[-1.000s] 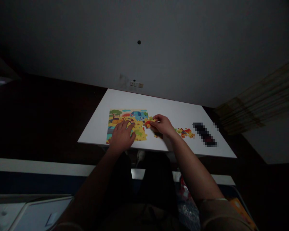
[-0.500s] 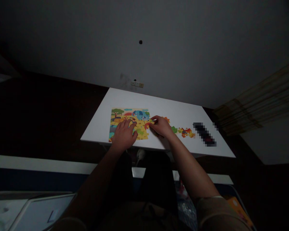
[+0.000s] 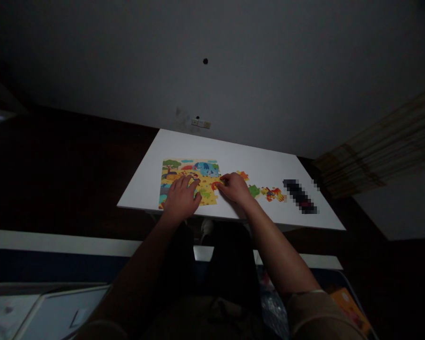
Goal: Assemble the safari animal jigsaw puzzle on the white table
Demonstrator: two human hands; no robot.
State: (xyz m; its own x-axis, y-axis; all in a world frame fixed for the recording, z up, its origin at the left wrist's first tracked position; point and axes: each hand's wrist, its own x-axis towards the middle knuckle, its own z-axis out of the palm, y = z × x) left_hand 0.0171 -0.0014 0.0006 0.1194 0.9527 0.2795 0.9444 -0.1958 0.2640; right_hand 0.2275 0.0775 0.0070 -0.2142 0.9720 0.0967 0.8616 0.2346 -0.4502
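A partly joined jigsaw puzzle (image 3: 207, 185) with a blue elephant, a tree and yellow ground lies on the white table (image 3: 262, 160). My left hand (image 3: 181, 196) rests flat across its lower middle, fingers spread. At the puzzle's right edge my right hand (image 3: 233, 186) pinches a red and yellow puzzle piece (image 3: 216, 185) between thumb and fingers. That piece touches the edge; whether it is locked in cannot be made out. Just right of this hand lie an orange piece (image 3: 243, 175) and a green piece (image 3: 254, 190).
More loose puzzle pieces (image 3: 273, 194) lie farther right, beside a dark pixelated object (image 3: 301, 196). Behind the table stands a grey wall with a socket strip (image 3: 200, 123). An orange printed item (image 3: 350, 309) and clear plastic wrapping (image 3: 274, 309) are at the lower right.
My right hand has moved slightly down with the red and yellow piece, which now sits closer against the puzzle's right edge. My left hand stays in place.
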